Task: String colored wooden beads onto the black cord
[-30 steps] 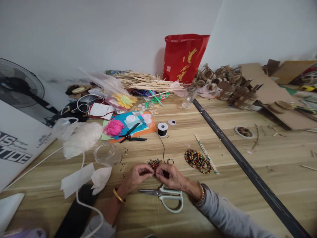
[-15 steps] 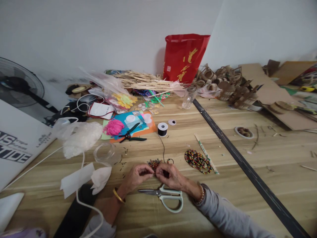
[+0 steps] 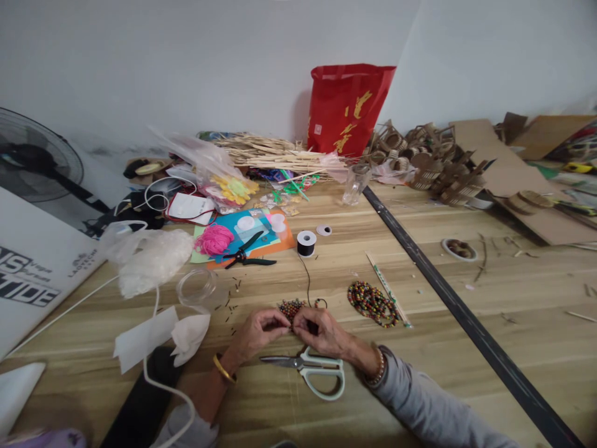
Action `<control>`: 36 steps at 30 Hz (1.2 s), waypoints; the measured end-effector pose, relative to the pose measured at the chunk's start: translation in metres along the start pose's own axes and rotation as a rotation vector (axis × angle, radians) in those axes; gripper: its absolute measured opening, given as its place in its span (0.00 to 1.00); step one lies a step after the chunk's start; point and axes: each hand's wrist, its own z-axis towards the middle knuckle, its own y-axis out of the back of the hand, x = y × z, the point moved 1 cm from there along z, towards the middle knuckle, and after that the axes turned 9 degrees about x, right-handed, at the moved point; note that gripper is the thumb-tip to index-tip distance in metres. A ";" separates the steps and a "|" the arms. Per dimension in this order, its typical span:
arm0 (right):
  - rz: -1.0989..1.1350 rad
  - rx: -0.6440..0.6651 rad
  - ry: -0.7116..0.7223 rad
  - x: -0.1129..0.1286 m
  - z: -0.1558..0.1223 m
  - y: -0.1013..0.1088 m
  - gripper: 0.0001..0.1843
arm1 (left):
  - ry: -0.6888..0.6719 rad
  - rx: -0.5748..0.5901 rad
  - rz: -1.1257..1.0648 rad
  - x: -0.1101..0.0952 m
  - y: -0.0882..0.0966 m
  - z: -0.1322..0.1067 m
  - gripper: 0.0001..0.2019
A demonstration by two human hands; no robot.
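Observation:
My left hand point(image 3: 262, 333) has thumb and forefinger pinched together at the near edge of a small heap of coloured beads point(image 3: 291, 305). Almost touching it, my right hand point(image 3: 321, 330) pinches too, its fingers curled. Whatever is between the fingertips is too small to make out. A black cord point(image 3: 308, 280) runs from a white-rimmed spool point(image 3: 306, 243) down behind my right hand, where a small loop with a few beads shows. Scissors with pale handles point(image 3: 323, 374) lie just below my hands. To the right rests a coiled string of beads point(image 3: 372, 303).
A green-and-white stick point(image 3: 388, 289) lies beside the coil. Black-handled pruners point(image 3: 247, 254) and pink yarn point(image 3: 214, 239) rest on coloured paper. Left are a clear round container point(image 3: 198, 287) and a white cable point(image 3: 148, 367). A glass point(image 3: 354, 185) and red bag point(image 3: 349, 112) stand behind.

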 end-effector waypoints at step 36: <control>-0.058 -0.010 0.069 0.001 0.001 -0.001 0.03 | 0.025 0.003 -0.077 0.002 -0.003 0.002 0.07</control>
